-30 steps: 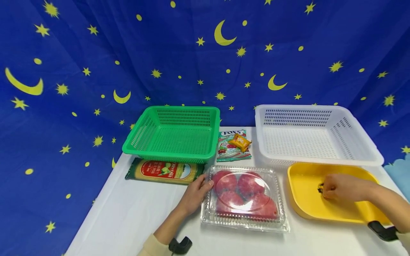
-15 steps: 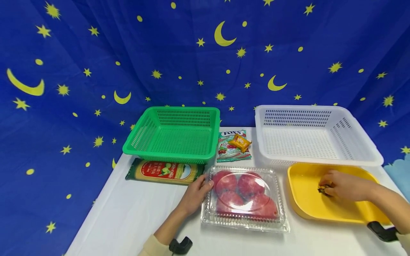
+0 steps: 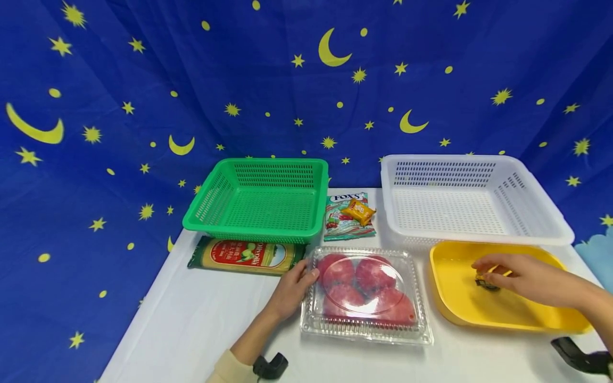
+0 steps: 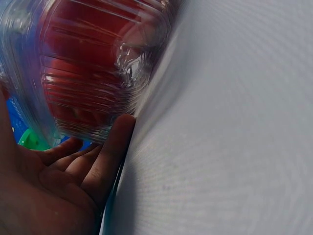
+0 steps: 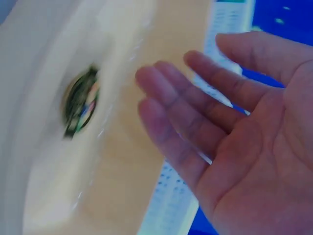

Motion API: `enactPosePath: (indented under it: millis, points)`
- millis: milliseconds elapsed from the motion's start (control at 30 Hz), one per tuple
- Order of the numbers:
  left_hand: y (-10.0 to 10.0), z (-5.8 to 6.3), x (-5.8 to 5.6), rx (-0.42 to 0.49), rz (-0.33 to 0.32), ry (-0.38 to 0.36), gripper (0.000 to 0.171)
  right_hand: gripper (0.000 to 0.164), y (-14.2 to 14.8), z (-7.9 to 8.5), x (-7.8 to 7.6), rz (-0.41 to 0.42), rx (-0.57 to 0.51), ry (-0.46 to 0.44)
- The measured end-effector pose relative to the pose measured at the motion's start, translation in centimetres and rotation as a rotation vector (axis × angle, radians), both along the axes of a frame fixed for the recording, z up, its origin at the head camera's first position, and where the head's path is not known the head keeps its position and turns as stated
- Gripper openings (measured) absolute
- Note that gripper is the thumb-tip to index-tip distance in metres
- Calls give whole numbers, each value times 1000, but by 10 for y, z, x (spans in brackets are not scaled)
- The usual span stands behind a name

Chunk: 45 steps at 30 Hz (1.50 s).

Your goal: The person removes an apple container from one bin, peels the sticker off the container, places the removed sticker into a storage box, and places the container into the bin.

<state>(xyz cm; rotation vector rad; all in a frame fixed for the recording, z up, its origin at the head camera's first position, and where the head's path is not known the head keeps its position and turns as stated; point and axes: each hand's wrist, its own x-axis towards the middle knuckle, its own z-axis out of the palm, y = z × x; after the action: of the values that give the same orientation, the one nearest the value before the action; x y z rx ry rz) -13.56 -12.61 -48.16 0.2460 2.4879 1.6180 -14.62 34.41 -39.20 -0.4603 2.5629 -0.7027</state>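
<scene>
My left hand (image 3: 289, 290) holds the left side of a clear plastic clamshell box (image 3: 366, 333) with several round red fruits (image 3: 346, 300) inside. Its thumb lies on the lid's edge, and the fingertips reach the box's lower side in the left wrist view. Over a yellow plastic tub (image 3: 455, 312), my right hand (image 3: 531, 279) hovers with fingers apart and nothing between them. Beneath its fingertips, on the tub's floor, lies a small dark-and-gold wrapped piece (image 3: 487, 283). The right wrist view shows that wrapped piece (image 5: 80, 103) apart from the loosely extended fingers.
A green basket (image 3: 270, 234) stands back left, with a pack of pasta (image 3: 249, 256) in front of it. A white basket (image 3: 479, 236) stands behind the tub. Between the baskets, an orange packet (image 3: 359, 211) lies on a Fox's sweets bag (image 3: 345, 231).
My right hand's fingers have spread and lifted away from the small wrapped piece, leaving it on the tub's floor. The left hand and the fruit box have stayed put.
</scene>
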Motion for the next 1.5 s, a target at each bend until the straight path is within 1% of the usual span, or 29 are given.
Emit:
enactPosePath:
  millis: [67,133,233,333,400,467,600,767,967,1100,1200,1367,1500]
  points:
    - [0,0,0,1,-1,1,62,38,-6,4,5,-16,-58,-6]
    - [-1,1,0,1,-3,5,61,36,-13,9,10,-19,-119,34]
    - [-1,2,0,2,1,6,61,31,-27,14,17,-29,-169,151]
    - [-1,1,0,7,0,5,60,25,-42,16,23,-26,-208,294]
    - [-1,0,0,7,-2,2,60,24,-51,14,25,-21,-238,350]
    - [-1,0,0,6,-6,1,60,26,-58,11,25,-2,-269,389]
    - [1,1,-1,5,-6,-5,61,30,-68,6,23,-10,-336,388]
    - [2,2,0,-5,-8,12,59,39,-79,-3,23,-35,-378,329]
    - [-1,5,1,-26,-20,30,57,57,-97,-14,29,-61,-425,200]
    - [-5,5,0,-29,-30,41,55,61,-108,-21,33,-66,-443,190]
    - [-7,5,-2,-25,-39,44,55,63,-116,-25,37,-103,-499,155]
    - [-7,2,-1,-19,-44,38,54,82,-135,-31,46,-237,-595,-17]
    - [-6,2,0,-27,-44,48,53,80,-145,-35,51,-287,-704,-135]
